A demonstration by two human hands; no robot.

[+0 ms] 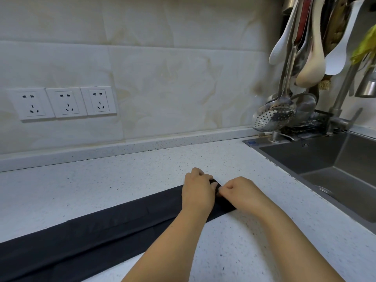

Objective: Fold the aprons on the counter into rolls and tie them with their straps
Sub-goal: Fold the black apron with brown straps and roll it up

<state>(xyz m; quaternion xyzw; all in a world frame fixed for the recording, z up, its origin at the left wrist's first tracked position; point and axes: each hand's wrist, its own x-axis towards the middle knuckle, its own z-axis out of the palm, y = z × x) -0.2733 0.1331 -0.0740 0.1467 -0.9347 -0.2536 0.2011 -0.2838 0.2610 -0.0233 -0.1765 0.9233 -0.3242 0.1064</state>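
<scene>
Left of the sink [305, 159], your left hand [198, 193] and right hand [241, 192], fingers curled, pinch one end of the black apron [101, 231].

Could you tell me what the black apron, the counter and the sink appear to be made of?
Black apron: thin woven cloth, matte, judging by its soft creases and flat folds.
Counter: white speckled stone or composite, smooth, faintly glossy.
Sink: brushed metal, probably stainless steel, with dull grey sheen.

black apron [85, 239], folded into long strip, on speckled counter [122, 180]; left grip [198, 192] and right grip [242, 192] pinch its end near sink [305, 157].
</scene>
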